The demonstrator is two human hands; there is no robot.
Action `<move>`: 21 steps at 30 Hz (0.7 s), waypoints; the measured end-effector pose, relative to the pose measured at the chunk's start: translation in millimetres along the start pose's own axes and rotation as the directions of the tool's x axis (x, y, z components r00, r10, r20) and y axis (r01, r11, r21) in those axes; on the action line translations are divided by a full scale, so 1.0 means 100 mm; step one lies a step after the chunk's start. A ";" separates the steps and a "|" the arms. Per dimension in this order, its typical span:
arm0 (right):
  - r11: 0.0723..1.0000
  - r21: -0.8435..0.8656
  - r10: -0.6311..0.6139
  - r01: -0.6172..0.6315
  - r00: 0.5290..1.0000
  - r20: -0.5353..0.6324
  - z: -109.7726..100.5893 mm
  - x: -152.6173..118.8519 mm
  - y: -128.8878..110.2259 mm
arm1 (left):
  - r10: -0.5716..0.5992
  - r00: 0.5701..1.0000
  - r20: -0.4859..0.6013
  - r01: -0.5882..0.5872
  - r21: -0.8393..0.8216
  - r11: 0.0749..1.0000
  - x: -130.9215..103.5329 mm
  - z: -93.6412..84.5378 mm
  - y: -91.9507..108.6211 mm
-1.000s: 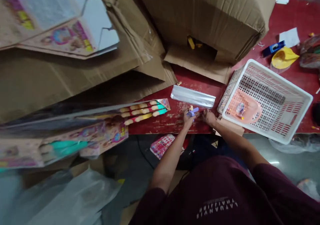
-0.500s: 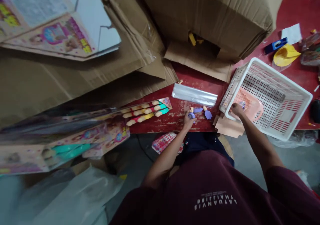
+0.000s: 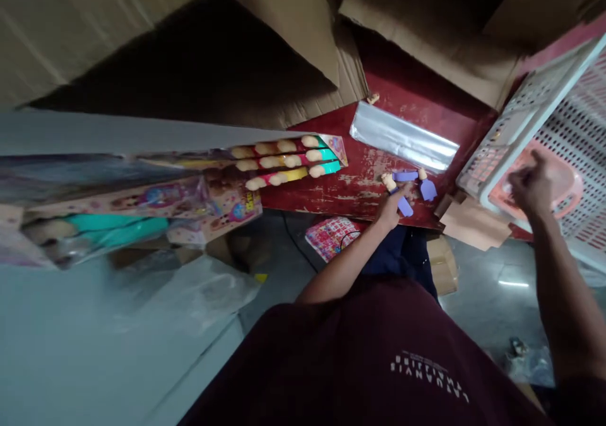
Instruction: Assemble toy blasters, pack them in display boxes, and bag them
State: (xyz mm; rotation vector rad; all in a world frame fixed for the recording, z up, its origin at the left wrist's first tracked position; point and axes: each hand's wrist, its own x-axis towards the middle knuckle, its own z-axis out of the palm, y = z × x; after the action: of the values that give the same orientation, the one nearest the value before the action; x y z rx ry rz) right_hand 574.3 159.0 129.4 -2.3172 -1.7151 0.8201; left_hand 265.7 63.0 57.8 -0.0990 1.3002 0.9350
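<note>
My left hand (image 3: 389,211) is at the front edge of the red table, its fingers closed on a purple toy piece (image 3: 404,207). A tan knob-like part (image 3: 388,182) shows just beyond the fingers. Close by on the right lie a purple strip (image 3: 406,176) and another purple piece (image 3: 428,190) with a tan end. Over the white basket (image 3: 497,177) hangs my right hand (image 3: 533,186), slightly blurred, one finger stretched out and nothing visible between the fingers. Beneath it, inside the basket, sits a pink tray (image 3: 570,183); the hand covers part of it.
Clear plastic sleeves (image 3: 402,137) lie on the red table (image 3: 364,189). Packaged toys with tan heads and teal ends (image 3: 293,159) stretch in from the left. Open cardboard boxes (image 3: 303,28) stand behind. A tan card piece (image 3: 473,221) overhangs the front edge by the basket.
The view has shifted, so table and basket appear nearer. My right hand has moved from the basket's near-left part to over the pink tray. My left hand stays by the purple pieces.
</note>
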 end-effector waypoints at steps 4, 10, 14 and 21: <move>0.772 0.619 -0.007 0.145 0.975 -0.221 -0.17 -1.01 -0.27 | -0.080 0.980 0.183 0.119 -0.216 0.969 -0.08 0.29 0.17; 0.635 0.757 0.140 0.155 0.941 -0.309 0.98 -1.95 -0.73 | -0.008 0.941 0.339 0.061 -0.147 0.987 -0.35 0.58 0.30; 0.623 0.720 0.080 0.305 0.891 -0.446 1.71 -2.09 -0.74 | 0.042 0.924 0.380 -0.025 -0.051 0.998 -0.37 0.41 0.14; 0.762 0.470 0.034 0.445 0.697 -0.716 2.39 -2.72 -0.74 | 0.059 0.827 0.560 -0.078 0.009 0.997 -0.53 -0.23 -0.22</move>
State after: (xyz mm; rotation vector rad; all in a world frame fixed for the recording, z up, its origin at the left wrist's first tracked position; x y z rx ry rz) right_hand 337.0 -114.4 51.8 -1.5933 -1.1073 0.2972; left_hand 263.3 8.2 85.7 0.2386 0.7705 0.9134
